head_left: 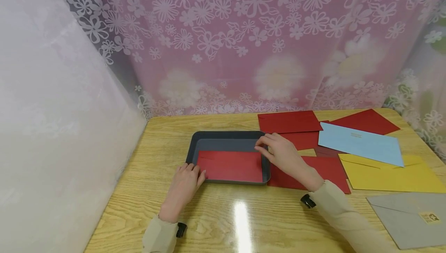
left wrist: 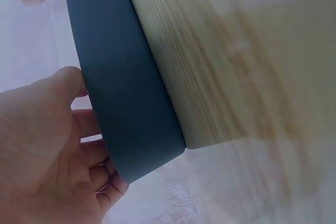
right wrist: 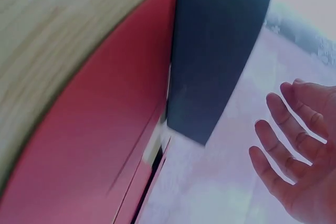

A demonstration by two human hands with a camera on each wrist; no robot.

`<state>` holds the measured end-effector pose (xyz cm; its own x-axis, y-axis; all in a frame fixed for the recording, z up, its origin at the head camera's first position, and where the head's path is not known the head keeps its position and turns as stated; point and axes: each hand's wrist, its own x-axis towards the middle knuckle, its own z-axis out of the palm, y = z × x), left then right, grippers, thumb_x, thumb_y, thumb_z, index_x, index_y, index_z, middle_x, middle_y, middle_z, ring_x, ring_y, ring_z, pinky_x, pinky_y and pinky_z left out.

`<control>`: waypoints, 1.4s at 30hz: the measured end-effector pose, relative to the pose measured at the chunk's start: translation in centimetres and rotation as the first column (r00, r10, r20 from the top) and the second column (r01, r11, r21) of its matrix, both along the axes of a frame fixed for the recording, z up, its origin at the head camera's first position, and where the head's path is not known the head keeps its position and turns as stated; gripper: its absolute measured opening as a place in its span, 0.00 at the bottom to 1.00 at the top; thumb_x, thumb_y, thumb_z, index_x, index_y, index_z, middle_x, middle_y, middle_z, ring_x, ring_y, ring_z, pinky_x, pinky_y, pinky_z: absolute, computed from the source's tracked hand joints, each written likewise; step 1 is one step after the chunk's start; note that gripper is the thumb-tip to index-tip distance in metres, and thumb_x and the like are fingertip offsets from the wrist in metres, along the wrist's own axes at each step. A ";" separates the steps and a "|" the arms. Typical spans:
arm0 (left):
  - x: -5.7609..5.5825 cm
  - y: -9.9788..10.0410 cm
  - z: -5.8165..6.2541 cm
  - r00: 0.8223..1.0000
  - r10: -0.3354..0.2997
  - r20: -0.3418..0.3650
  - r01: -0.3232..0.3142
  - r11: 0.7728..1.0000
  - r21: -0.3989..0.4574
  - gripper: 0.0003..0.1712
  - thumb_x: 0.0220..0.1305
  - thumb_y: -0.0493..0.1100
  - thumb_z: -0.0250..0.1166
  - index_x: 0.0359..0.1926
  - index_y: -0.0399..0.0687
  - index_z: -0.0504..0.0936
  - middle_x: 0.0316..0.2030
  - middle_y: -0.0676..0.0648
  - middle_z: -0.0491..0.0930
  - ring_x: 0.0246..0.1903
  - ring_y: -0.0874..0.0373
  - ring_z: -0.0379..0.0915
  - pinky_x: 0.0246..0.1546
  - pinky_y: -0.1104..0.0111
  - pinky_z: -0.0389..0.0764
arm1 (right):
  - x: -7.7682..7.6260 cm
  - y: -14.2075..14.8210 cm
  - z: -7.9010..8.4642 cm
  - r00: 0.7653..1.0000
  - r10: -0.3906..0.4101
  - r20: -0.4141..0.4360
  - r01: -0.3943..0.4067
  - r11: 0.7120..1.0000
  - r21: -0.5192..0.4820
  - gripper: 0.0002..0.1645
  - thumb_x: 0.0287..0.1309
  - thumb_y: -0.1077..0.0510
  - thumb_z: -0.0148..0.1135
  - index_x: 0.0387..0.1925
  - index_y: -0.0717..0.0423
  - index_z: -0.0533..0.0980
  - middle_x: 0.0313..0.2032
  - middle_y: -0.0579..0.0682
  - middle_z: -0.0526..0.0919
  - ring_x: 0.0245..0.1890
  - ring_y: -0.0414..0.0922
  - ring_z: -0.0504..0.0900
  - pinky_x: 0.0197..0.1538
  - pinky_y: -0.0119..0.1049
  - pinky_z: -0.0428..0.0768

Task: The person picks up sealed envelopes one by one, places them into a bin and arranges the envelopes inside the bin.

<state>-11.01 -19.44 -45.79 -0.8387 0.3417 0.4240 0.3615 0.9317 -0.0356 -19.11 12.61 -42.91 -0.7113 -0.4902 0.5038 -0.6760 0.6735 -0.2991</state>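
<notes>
A dark grey tray (head_left: pixel 228 135) lies on the wooden table, with a red envelope (head_left: pixel 230 166) flat inside it along the near side. My left hand (head_left: pixel 184 183) rests over the tray's near left corner, its thumb beside the envelope's left end. The left wrist view has its bent fingers and thumb reaching past the rim of the tray wall (left wrist: pixel 118 77); their tips are hidden. Above the tray's right side hovers my right hand (head_left: pixel 278 154), holding nothing. Its fingers (right wrist: pixel 281 114) are loosely bent and apart in the right wrist view.
Right of the tray are several red envelopes (head_left: pixel 289 121), some overlapping. A light blue envelope (head_left: pixel 362 142) overlaps a yellow one (head_left: pixel 390 177), and a grey envelope (head_left: pixel 404 214) lies nearest the right corner. A flowered curtain (head_left: pixel 226 52) hangs behind the table (head_left: pixel 167 137).
</notes>
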 end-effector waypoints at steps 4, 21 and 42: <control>0.0 0.1 -0.1 1.000 0.000 0.000 0.000 1.000 0.002 0.22 0.68 0.46 0.68 0.19 0.49 0.69 0.18 0.50 0.68 0.22 0.52 0.64 0.27 0.65 0.64 | -0.1 2.2 -0.1 0.998 -0.058 -0.015 0.058 0.998 0.017 0.08 0.57 0.55 0.74 0.37 0.51 0.83 0.34 0.45 0.83 0.32 0.43 0.77 0.29 0.35 0.75; -0.2 -0.1 -0.3 0.999 -0.018 -0.041 0.017 1.000 -0.007 0.23 0.67 0.46 0.69 0.19 0.49 0.69 0.18 0.49 0.67 0.21 0.51 0.64 0.26 0.63 0.66 | 0.7 9.4 -2.0 0.949 -0.213 0.231 0.131 0.937 0.323 0.26 0.49 0.48 0.80 0.44 0.59 0.82 0.38 0.53 0.79 0.36 0.48 0.76 0.38 0.45 0.80; -0.2 -0.1 -0.4 0.999 -0.019 -0.039 0.019 1.000 0.002 0.23 0.67 0.46 0.69 0.19 0.48 0.69 0.18 0.49 0.68 0.22 0.52 0.65 0.26 0.65 0.64 | -0.4 9.5 -2.0 0.883 -0.130 0.450 -0.013 0.953 0.301 0.27 0.43 0.48 0.82 0.33 0.58 0.74 0.29 0.47 0.71 0.31 0.43 0.68 0.35 0.38 0.71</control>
